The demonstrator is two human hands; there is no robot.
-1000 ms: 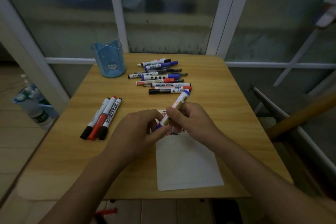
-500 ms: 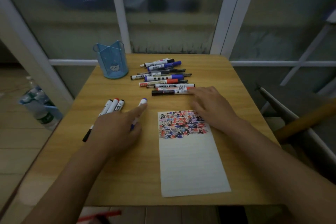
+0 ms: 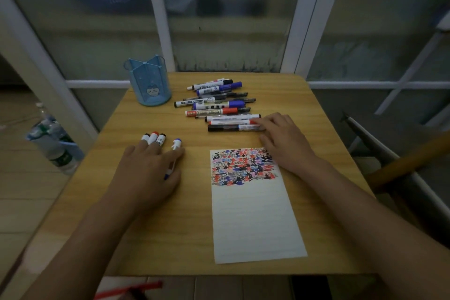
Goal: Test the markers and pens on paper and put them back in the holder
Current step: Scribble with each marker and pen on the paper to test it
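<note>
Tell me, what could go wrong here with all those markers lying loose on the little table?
Three possible snags:
1. The right hand reaches into the untested pile; nudging it could roll round markers toward the table edge.
2. The left hand covers the blue marker beside the three tested markers; a careless sweep might scatter them.
3. The blue holder looks empty and light, so dropping markers in one side might tip it.
</note>
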